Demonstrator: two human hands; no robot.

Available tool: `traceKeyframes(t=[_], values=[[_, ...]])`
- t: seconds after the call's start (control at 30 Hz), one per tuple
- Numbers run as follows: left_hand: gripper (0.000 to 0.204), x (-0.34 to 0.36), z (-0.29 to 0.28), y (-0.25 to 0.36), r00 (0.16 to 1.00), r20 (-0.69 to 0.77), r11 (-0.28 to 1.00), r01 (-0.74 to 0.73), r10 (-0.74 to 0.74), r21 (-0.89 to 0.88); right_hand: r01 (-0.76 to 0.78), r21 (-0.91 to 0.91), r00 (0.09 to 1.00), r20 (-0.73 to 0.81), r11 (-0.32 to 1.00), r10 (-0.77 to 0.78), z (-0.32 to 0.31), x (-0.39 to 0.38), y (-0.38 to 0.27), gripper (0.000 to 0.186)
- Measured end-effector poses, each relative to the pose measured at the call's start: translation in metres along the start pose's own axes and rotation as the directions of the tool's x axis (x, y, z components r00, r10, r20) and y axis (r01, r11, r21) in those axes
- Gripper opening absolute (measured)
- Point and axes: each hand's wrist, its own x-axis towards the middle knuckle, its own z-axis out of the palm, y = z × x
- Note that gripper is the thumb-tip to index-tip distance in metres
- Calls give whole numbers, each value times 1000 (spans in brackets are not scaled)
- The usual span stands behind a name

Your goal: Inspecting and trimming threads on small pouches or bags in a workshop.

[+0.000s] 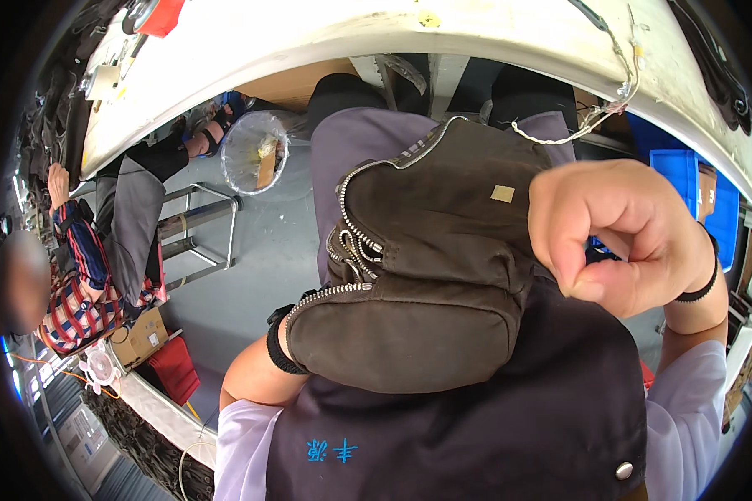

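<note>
A dark brown fabric bag (426, 326) with metal zippers and a small beige square rests over my lap and apron. My left wrist (282, 351) runs behind the bag's lower left side, hiding my left hand and its fingers. My right hand (614, 234) is raised beside the bag's right side, thumb and index finger pinched together; whatever is between them, if anything, is too small to make out.
A white table (334, 37) curves across the top, with pale cords (589, 125) at its edge. A lined bin (242, 167) and metal stool (226, 230) stand left. A co-worker's arm (83, 242) is at far left. Blue crates (673, 171) sit right.
</note>
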Motion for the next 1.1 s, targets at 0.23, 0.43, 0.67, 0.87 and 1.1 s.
traceKeyframes(t=[0.23, 0.43, 0.67, 0.87, 1.1], values=[[57, 5, -4, -5, 1000, 15, 999, -6, 6, 53, 163, -358, 986, 35, 919, -162, -5, -18, 4, 9], [57, -15, -2, 4, 999, 31, 996, -18, 16, 92, 399, -664, 875, 70, 632, -479, 19, -4, 6, 20], [56, -24, -14, -14, 997, 57, 991, -53, 47, 126, 280, -563, 946, 27, 778, -322, 21, 0, 7, 22], [56, -14, -15, -16, 994, 79, 983, -88, 76, 163, 459, -736, 823, 140, 498, -551, 24, -6, 15, 19], [56, -18, -4, -4, 990, 111, 974, -109, 88, 197, 406, -850, 843, 207, 335, -497, 35, -2, -5, 19]])
